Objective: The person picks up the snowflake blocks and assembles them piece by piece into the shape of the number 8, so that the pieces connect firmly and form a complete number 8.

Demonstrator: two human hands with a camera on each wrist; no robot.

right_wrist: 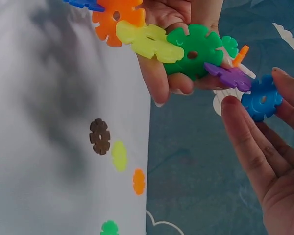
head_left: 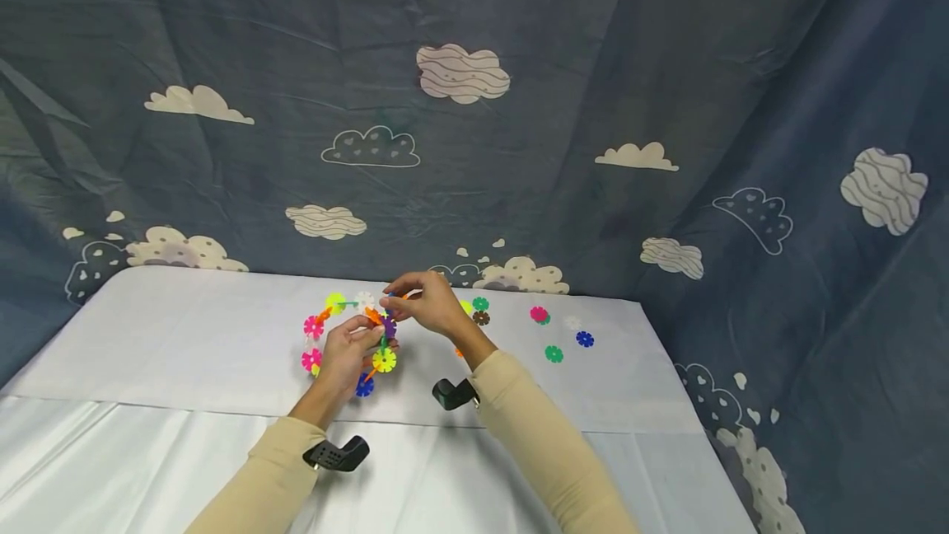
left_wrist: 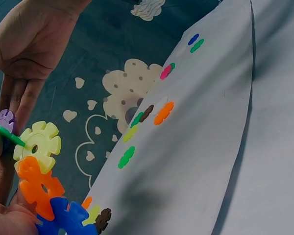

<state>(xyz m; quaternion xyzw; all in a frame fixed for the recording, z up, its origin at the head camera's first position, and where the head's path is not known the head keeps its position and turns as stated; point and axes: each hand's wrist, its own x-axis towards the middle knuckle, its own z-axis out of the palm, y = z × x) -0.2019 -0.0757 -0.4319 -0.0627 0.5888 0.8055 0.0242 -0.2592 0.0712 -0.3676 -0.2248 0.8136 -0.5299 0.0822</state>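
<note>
A chain of interlocking notched plastic discs hangs in a loop from my left hand [head_left: 343, 359], whose fingers and thumb pinch it near a green disc [right_wrist: 195, 53]. Beside that, a purple disc [right_wrist: 231, 77] slots into a blue disc [right_wrist: 262, 99], which my right hand [head_left: 432, 303] pinches between thumb and fingertips. Along the chain follow a yellow disc [left_wrist: 39, 146], an orange disc [left_wrist: 41, 187] and a darker blue disc [left_wrist: 67, 220]. In the head view, pink discs [head_left: 313, 326] and a white disc [head_left: 364, 300] form the loop's far side, partly hidden by the hands.
Loose discs lie on the white-covered table [head_left: 185, 344] to the right: a brown disc [head_left: 481, 318], a pink disc [head_left: 539, 314], a green disc [head_left: 553, 354], a dark blue disc [head_left: 585, 339] and several others. A dark cloud-print cloth [head_left: 534, 213] hangs behind the table.
</note>
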